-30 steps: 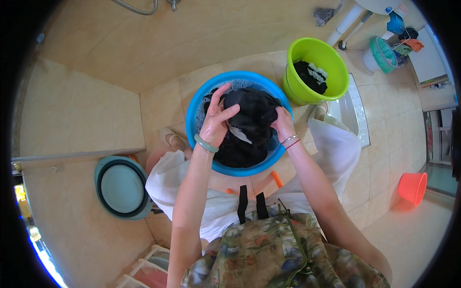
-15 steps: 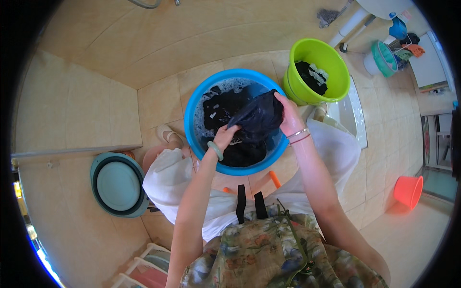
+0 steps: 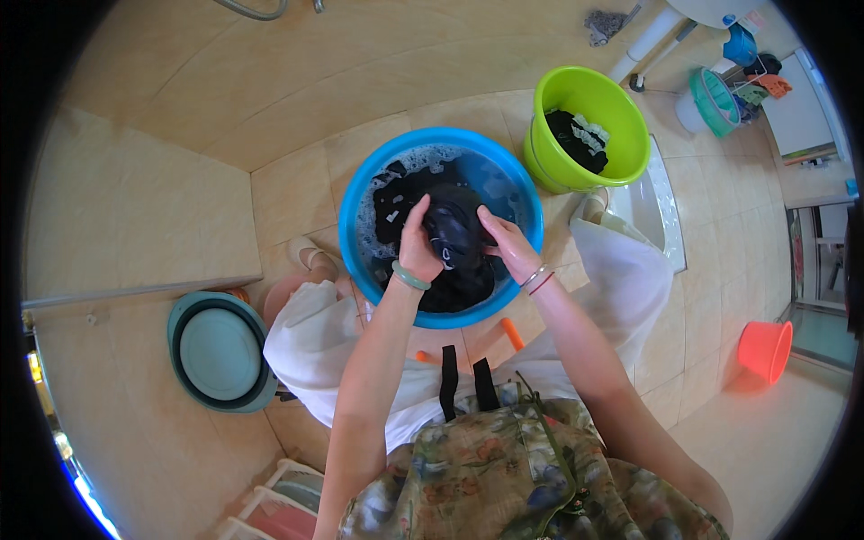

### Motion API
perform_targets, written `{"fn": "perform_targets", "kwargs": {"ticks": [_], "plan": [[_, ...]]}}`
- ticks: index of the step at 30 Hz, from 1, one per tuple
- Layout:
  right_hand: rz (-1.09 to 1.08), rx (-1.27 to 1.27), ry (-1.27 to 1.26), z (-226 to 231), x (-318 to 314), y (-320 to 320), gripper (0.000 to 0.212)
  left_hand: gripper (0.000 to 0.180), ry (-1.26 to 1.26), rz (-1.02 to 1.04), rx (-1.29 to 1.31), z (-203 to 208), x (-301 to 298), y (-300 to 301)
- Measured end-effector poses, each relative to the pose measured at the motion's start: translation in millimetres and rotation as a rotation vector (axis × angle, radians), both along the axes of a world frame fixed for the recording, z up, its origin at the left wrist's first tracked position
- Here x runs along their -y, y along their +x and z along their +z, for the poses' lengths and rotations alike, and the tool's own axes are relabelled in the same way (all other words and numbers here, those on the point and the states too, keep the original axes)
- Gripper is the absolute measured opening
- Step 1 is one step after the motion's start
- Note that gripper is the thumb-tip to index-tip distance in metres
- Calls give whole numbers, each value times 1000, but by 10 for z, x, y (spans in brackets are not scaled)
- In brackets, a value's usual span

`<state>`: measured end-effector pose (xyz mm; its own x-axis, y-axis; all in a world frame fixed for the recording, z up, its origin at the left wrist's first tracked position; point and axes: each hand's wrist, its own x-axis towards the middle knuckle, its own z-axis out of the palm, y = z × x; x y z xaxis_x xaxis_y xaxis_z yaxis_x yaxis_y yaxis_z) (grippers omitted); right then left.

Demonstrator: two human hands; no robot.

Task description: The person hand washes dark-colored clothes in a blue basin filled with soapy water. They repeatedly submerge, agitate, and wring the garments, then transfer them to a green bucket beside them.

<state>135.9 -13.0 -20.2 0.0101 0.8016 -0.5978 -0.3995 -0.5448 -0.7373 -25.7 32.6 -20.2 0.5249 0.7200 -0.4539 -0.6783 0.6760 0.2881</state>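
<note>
A wet black garment [image 3: 456, 223] is bunched between my two hands over a round blue basin [image 3: 349, 211]. My left hand [image 3: 418, 247] is closed on its left side, a pale green bangle at the wrist. On the other side my right hand [image 3: 509, 247] grips it, some fingers hidden beneath the cloth. More black clothes [image 3: 396, 211] lie in the foamy water below. The garment's exact kind does not show.
A lime-green bucket [image 3: 636, 144] with dark and pale clothes in it stands behind right, beside a white squat toilet [image 3: 668, 216]. A folding grey-green basin [image 3: 216, 351] leans at left. A red bucket [image 3: 765, 353] sits far right. Orange stool parts [image 3: 512, 334] show between my legs.
The garment was spread and stretched between my hands; now it is gathered into a bundle. My right hand has moved left and down, closer to my left hand.
</note>
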Motion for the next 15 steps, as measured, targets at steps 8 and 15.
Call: {"fn": "perform_targets", "kwargs": {"ticks": [8, 15], "plan": [[-118, 405, 118, -380, -46, 88, 39, 48, 175, -197, -362, -111, -117, -60], [-754, -81, 59, -495, -395, 740, 29, 49, 24, -96, -898, -677, -210, -1052]]}}
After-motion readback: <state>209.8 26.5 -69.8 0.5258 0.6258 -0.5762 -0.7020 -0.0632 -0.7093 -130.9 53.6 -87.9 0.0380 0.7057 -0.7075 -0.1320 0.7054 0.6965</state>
